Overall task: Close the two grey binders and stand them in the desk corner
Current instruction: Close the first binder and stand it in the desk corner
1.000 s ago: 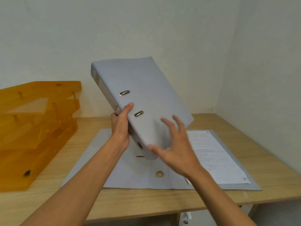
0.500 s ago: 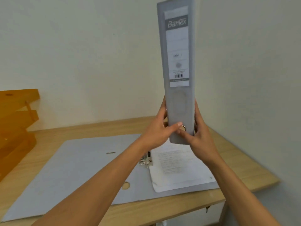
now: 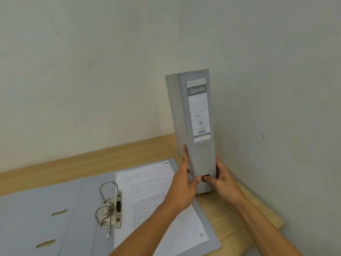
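A closed grey binder [image 3: 193, 115] stands upright at the desk's far right corner, its labelled spine facing me, close to the right wall. My left hand [image 3: 182, 183] grips its left side near the bottom, thumb across the spine. My right hand [image 3: 223, 182] holds the right side, thumb by the metal finger ring. A second grey binder [image 3: 46, 215] lies open flat on the desk, its lever arch rings [image 3: 108, 206] raised and a printed sheet [image 3: 155, 198] on its right half.
The wooden desk [image 3: 245, 217] ends at a front right edge just beyond the open binder. White walls meet behind the upright binder.
The closed binder came down from held high in the air to standing on the desk in the corner. Both hands stayed on its lower end. The view shifted right; the orange trays left the frame.
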